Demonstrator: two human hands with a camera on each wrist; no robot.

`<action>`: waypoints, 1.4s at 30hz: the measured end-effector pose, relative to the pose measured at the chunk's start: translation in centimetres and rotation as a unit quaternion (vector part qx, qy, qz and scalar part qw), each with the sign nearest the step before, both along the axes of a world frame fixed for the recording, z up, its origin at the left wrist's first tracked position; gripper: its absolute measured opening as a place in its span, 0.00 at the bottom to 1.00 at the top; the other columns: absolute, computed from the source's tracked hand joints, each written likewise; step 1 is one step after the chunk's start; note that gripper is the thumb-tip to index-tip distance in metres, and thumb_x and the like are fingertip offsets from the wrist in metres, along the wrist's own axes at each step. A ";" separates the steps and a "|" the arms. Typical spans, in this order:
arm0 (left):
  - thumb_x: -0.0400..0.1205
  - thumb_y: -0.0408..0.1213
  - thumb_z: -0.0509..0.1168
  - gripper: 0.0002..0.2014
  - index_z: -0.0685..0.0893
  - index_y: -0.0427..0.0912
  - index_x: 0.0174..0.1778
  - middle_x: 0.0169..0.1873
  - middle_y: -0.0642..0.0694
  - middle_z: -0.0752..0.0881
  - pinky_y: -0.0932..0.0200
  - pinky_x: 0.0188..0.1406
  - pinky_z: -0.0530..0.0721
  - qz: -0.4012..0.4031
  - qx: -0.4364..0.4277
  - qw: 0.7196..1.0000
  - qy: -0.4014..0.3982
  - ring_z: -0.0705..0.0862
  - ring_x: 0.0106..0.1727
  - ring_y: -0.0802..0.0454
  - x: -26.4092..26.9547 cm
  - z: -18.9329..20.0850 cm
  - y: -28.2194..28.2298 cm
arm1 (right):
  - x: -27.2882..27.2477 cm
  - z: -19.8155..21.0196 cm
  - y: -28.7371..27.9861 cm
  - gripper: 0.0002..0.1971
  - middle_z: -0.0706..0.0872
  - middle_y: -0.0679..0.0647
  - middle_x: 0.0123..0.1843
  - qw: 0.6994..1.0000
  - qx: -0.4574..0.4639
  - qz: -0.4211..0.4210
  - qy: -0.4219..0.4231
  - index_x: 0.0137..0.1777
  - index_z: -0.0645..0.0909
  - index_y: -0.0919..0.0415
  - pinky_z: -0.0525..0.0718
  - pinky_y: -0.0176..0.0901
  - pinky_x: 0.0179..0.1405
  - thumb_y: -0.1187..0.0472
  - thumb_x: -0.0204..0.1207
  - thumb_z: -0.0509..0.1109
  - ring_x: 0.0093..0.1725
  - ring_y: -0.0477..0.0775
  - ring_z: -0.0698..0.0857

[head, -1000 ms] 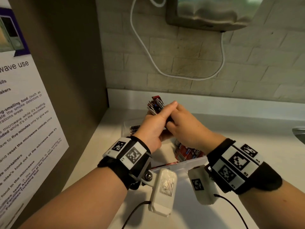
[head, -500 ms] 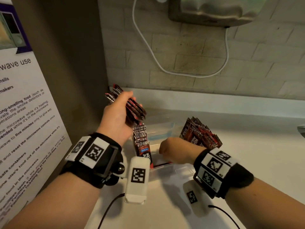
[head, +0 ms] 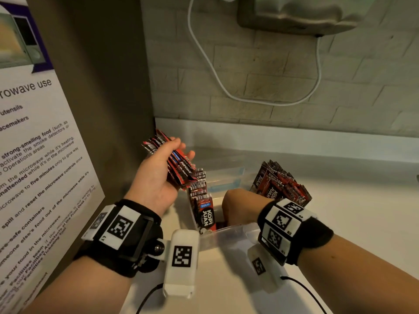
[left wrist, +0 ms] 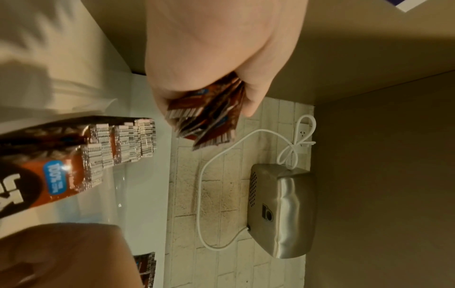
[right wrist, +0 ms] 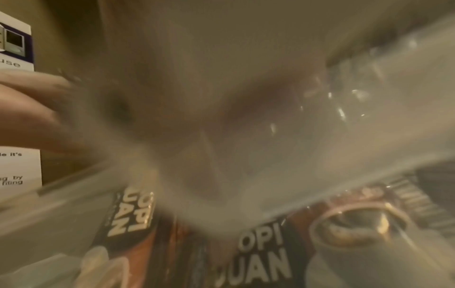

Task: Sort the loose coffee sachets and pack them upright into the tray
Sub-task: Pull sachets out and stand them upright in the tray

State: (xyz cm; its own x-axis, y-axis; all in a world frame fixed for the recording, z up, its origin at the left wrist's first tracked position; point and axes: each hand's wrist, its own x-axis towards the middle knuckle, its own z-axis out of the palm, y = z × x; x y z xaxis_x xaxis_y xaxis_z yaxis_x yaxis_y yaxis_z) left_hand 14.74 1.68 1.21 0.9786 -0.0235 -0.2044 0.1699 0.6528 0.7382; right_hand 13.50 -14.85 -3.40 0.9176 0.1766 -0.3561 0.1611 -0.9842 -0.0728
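My left hand (head: 179, 155) grips a bundle of red coffee sachets (head: 179, 166) in the air, above the left end of the clear plastic tray (head: 229, 232). The left wrist view shows the same bundle (left wrist: 209, 118) fanned out between the fingers. A row of sachets (head: 200, 200) stands upright along the tray's left side, and a second group (head: 281, 184) leans at its right. My right hand (head: 233, 207) reaches down into the tray between them, knuckles up, its fingers hidden. The right wrist view is blurred through the tray wall, with sachet lettering (right wrist: 261, 259) below.
The tray sits on a white counter (head: 340, 211) in a corner. A cabinet side with a microwave notice (head: 34, 155) stands close on the left. A tiled wall behind carries a metal hand dryer (head: 306, 12) and its white cable (head: 215, 71).
One second ago both hands held the bundle together over the tray. My left hand has since carried it up and left, and my right hand has dropped into the tray.
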 end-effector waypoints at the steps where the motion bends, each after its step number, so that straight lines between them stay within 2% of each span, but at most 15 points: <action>1: 0.81 0.36 0.69 0.03 0.84 0.47 0.48 0.39 0.50 0.89 0.51 0.46 0.86 0.001 -0.002 1.000 -0.005 0.91 0.44 0.49 0.0 0.1 0.0 | 0.0 0.1 -0.1 0.09 0.82 0.57 0.42 1.000 0.004 -0.003 -0.013 0.53 0.84 0.65 0.77 0.42 0.40 0.65 0.74 0.70 0.41 0.55 0.79; 6: 0.82 0.41 0.68 0.06 0.85 0.53 0.53 0.46 0.52 0.92 0.45 0.50 0.86 0.005 0.006 1.000 -0.022 0.91 0.52 0.49 0.1 0.0 0.8 | 0.2 0.8 -1.1 0.07 0.88 0.60 0.46 0.995 0.058 -0.029 -0.073 0.49 0.86 0.66 0.84 0.44 0.38 0.68 0.75 0.67 0.42 0.57 0.85; 8: 0.81 0.44 0.68 0.04 0.87 0.55 0.49 0.47 0.53 0.92 0.37 0.52 0.85 -0.003 0.021 1.000 -0.015 0.90 0.51 0.50 0.1 -0.1 1.2 | 0.0 1.4 -1.6 0.07 0.88 0.59 0.47 0.989 0.091 -0.039 -0.108 0.49 0.86 0.65 0.85 0.45 0.40 0.66 0.76 0.67 0.43 0.57 0.85; 11: 0.82 0.45 0.68 0.09 0.90 0.53 0.36 0.36 0.53 0.93 0.26 0.50 0.82 -0.006 0.007 1.000 -0.010 0.89 0.46 0.50 0.0 -0.2 1.6 | -0.6 2.5 -2.3 0.03 0.88 0.56 0.45 0.959 0.193 -0.086 -0.191 0.47 0.85 0.61 0.85 0.45 0.40 0.66 0.77 0.69 0.42 0.56 0.86; 13: 0.81 0.43 0.68 0.13 0.91 0.52 0.31 0.33 0.52 0.92 0.26 0.49 0.83 0.004 -0.007 1.000 -0.005 0.88 0.47 0.49 -0.1 -0.3 1.8 | -1.2 3.4 -2.5 0.03 0.88 0.55 0.42 0.917 0.313 -0.128 -0.213 0.42 0.82 0.60 0.84 0.39 0.36 0.66 0.76 0.72 0.39 0.51 0.87; 15: 0.82 0.42 0.68 0.16 0.91 0.53 0.27 0.33 0.53 0.92 0.31 0.48 0.85 0.014 -0.011 1.000 0.001 0.87 0.49 0.49 -0.1 -0.6 2.1 | -1.9 4.3 -2.4 0.06 0.88 0.55 0.37 0.872 0.428 -0.151 -0.186 0.38 0.80 0.62 0.80 0.31 0.26 0.68 0.74 0.74 0.29 0.43 0.86; 18: 0.82 0.40 0.68 0.06 0.87 0.53 0.40 0.47 0.51 0.91 0.40 0.42 0.86 0.026 -0.012 0.999 0.027 0.87 0.53 0.50 -0.1 -1.2 2.4 | -2.5 4.7 -1.7 0.07 0.87 0.55 0.31 0.848 0.492 -0.142 -0.136 0.38 0.80 0.64 0.79 0.33 0.21 0.69 0.73 0.75 0.25 0.45 0.85; 22: 0.83 0.40 0.67 0.06 0.83 0.47 0.40 0.41 0.49 0.89 0.43 0.45 0.84 0.020 0.010 0.998 0.055 0.87 0.44 0.52 -0.4 -1.9 2.0 | -2.5 3.4 -0.4 0.05 0.89 0.61 0.37 0.875 0.465 -0.125 -0.057 0.42 0.81 0.68 0.80 0.34 0.22 0.70 0.72 0.75 0.29 0.49 0.88; 26: 0.83 0.41 0.66 0.06 0.83 0.47 0.40 0.35 0.51 0.89 0.47 0.41 0.84 0.014 0.041 0.997 0.071 0.88 0.33 0.52 -0.8 -2.9 2.1 | -2.2 1.4 0.6 0.06 0.90 0.65 0.42 0.916 0.384 -0.119 -0.004 0.44 0.81 0.69 0.87 0.40 0.31 0.70 0.71 0.76 0.35 0.54 0.90; 28: 0.83 0.41 0.66 0.07 0.83 0.44 0.41 0.38 0.48 0.86 0.47 0.41 0.84 0.011 0.058 0.994 0.091 0.85 0.38 0.49 -1.1 -3.4 2.1 | -1.8 0.6 0.8 0.09 0.89 0.58 0.39 0.940 0.321 -0.112 -0.029 0.39 0.81 0.63 0.88 0.46 0.36 0.68 0.66 0.80 0.37 0.54 0.89; 30: 0.82 0.40 0.67 0.06 0.84 0.42 0.41 0.39 0.45 0.85 0.45 0.43 0.84 0.008 0.070 0.991 0.114 0.83 0.40 0.47 -1.6 -3.7 2.1 | -1.6 0.3 1.0 0.14 0.85 0.51 0.37 0.955 0.273 -0.108 -0.045 0.37 0.77 0.56 0.82 0.43 0.33 0.63 0.61 0.82 0.36 0.50 0.83; 32: 0.81 0.39 0.68 0.06 0.83 0.43 0.40 0.39 0.45 0.85 0.41 0.44 0.83 0.007 0.079 0.989 0.128 0.83 0.40 0.46 -1.9 -4.2 2.1 | -1.5 0.2 1.1 0.19 0.84 0.51 0.43 0.964 0.244 -0.100 -0.022 0.44 0.76 0.56 0.77 0.40 0.35 0.57 0.59 0.83 0.41 0.49 0.81; 35: 0.82 0.38 0.68 0.07 0.82 0.45 0.38 0.39 0.45 0.87 0.30 0.54 0.80 0.007 0.094 0.986 0.136 0.84 0.44 0.42 -2.2 -4.6 2.0 | -1.2 -0.1 1.5 0.22 0.86 0.52 0.51 0.973 0.213 -0.083 0.031 0.55 0.81 0.57 0.80 0.38 0.46 0.56 0.62 0.82 0.49 0.51 0.84; 39: 0.81 0.38 0.68 0.07 0.83 0.46 0.37 0.38 0.45 0.87 0.26 0.60 0.77 -0.003 0.103 0.984 0.144 0.85 0.43 0.41 -2.4 -4.9 1.6 | -0.9 -0.3 2.3 0.20 0.89 0.53 0.53 0.970 0.227 -0.067 0.060 0.59 0.85 0.57 0.81 0.38 0.47 0.60 0.65 0.80 0.47 0.50 0.84; 42: 0.81 0.37 0.69 0.06 0.83 0.44 0.38 0.39 0.46 0.88 0.22 0.59 0.76 -0.013 0.094 0.984 0.152 0.86 0.45 0.40 -2.5 -4.9 1.4 | -0.9 -0.7 2.7 0.19 0.88 0.54 0.55 0.976 0.212 -0.037 0.023 0.60 0.84 0.58 0.75 0.36 0.46 0.59 0.68 0.78 0.49 0.51 0.83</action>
